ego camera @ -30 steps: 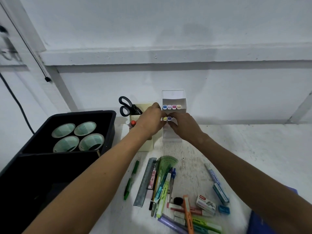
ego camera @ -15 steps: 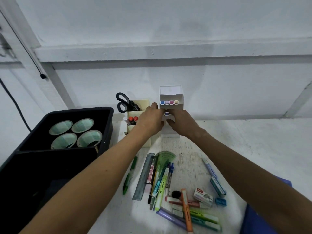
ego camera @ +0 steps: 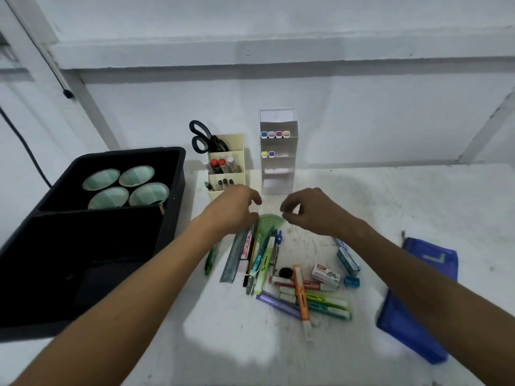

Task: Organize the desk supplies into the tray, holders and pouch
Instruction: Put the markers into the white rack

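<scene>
Hands, left hand (ego camera: 237, 208) and right hand (ego camera: 312, 211), hover with fingers loosely curled, empty, above protractor (ego camera: 268, 227), before white holder (ego camera: 277, 162).

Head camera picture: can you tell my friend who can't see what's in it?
Two empty hands, left hand and right hand, hover over a pile of pens and highlighters on a white desk. Behind stand a white tiered holder with six markers, a cream holder with scissors, and a black tray at left.
</scene>
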Demonstrator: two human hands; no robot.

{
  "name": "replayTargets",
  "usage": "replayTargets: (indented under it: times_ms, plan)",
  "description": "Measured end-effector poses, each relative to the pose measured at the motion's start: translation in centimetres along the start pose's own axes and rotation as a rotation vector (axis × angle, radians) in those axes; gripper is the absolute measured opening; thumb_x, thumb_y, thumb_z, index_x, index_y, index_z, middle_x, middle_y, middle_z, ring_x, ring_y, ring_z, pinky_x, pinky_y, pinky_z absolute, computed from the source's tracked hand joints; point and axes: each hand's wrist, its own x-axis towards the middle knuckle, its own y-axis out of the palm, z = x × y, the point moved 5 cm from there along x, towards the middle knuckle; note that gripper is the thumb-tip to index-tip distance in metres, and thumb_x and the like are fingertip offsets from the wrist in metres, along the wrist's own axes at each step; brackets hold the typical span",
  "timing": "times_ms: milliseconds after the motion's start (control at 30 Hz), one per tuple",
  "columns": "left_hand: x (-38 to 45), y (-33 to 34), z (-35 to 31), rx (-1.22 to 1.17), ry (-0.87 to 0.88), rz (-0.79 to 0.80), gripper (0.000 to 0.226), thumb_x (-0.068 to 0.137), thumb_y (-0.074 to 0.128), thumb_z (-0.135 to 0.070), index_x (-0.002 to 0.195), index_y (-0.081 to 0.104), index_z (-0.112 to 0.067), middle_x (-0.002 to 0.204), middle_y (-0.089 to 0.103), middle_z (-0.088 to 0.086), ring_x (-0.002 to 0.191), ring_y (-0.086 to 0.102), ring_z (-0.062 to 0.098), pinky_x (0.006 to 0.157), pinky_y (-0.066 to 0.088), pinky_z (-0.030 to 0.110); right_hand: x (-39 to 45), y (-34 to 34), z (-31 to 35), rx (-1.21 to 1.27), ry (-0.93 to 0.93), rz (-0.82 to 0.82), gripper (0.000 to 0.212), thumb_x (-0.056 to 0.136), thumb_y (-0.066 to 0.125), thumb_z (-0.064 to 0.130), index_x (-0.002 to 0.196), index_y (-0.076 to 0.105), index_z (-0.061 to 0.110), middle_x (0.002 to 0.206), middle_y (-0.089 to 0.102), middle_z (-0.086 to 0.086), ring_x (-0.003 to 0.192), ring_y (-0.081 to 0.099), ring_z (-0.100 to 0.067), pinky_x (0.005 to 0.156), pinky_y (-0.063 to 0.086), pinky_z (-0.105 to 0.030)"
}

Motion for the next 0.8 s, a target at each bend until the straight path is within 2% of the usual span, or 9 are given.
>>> replayTargets:
  times_ms: [133,233,300,367,467,600,800]
  plan:
    - [-2.7,0.9,1.8,-0.049,-0.093,0.069,0.026,0.088,0.066,-0.026,0.113,0.068,-0.019,0.106,0.068,0.002,0.080,0.056,0.012,0.071,0.043,0.021,-2.9,2.2,-0.6,0.000,0.071,0.193,0.014,0.082,0.068,0.027,0.086,0.072,0.015,0.085,0.071,0.001,0.069,0.061,-0.001,0.068,0.049,-0.018]
    - [-4.4,1.6,2.0,-0.112,-0.143,0.080,0.017,0.084,0.070,-0.028,0.100,0.071,-0.022,0.096,0.068,-0.001,0.072,0.056,0.006,0.059,0.040,0.015,-4.5,3.0,-1.1,0.024,0.163,0.291,0.025,0.080,0.070,0.038,0.088,0.071,0.014,0.082,0.070,0.002,0.060,0.060,-0.004,0.059,0.048,-0.017]
    - [-5.3,2.7,1.1,-0.141,-0.124,0.129,0.023,0.082,0.073,-0.036,0.101,0.070,-0.022,0.093,0.064,-0.005,0.070,0.052,0.001,0.054,0.035,0.013,-4.9,3.2,-1.0,-0.005,0.188,0.314,0.032,0.078,0.071,0.044,0.092,0.071,0.015,0.082,0.069,0.003,0.060,0.060,-0.004,0.056,0.047,-0.017]
    - [-5.9,4.1,0.5,-0.151,-0.140,0.179,0.036,0.080,0.072,-0.047,0.106,0.068,-0.022,0.097,0.062,-0.003,0.073,0.055,0.006,0.057,0.041,0.017,-4.8,3.4,-0.9,-0.049,0.217,0.328,0.044,0.075,0.069,0.053,0.097,0.069,0.015,0.084,0.067,0.004,0.064,0.061,-0.004,0.062,0.052,-0.021]
    - [-6.6,5.7,0.6,-0.128,-0.209,0.161,0.044,0.076,0.072,-0.055,0.104,0.064,-0.022,0.100,0.063,-0.001,0.079,0.059,0.013,0.069,0.053,0.030,-4.7,4.4,-0.7,-0.119,0.255,0.363,0.055,0.072,0.067,0.062,0.097,0.068,0.013,0.076,0.062,0.005,0.067,0.059,-0.005,0.072,0.055,-0.029]
    - [-8.6,7.4,-1.2,-0.113,-0.201,0.150,0.046,0.075,0.074,-0.054,0.101,0.059,-0.020,0.092,0.061,-0.001,0.079,0.060,0.015,0.065,0.052,0.028,-6.8,5.6,-0.7,-0.153,0.311,0.304,0.048,0.073,0.071,0.046,0.095,0.070,0.004,0.084,0.070,-0.008,0.077,0.067,-0.020,0.073,0.057,-0.036]
    - [-8.3,7.2,-1.1,-0.168,-0.242,0.139,0.027,0.079,0.072,-0.037,0.091,0.066,-0.014,0.085,0.067,0.004,0.072,0.067,0.019,0.068,0.060,0.038,-6.6,5.1,-0.6,0.018,0.377,0.297,0.035,0.073,0.076,0.033,0.099,0.065,0.011,0.083,0.070,-0.005,0.062,0.066,-0.014,0.054,0.054,-0.025]
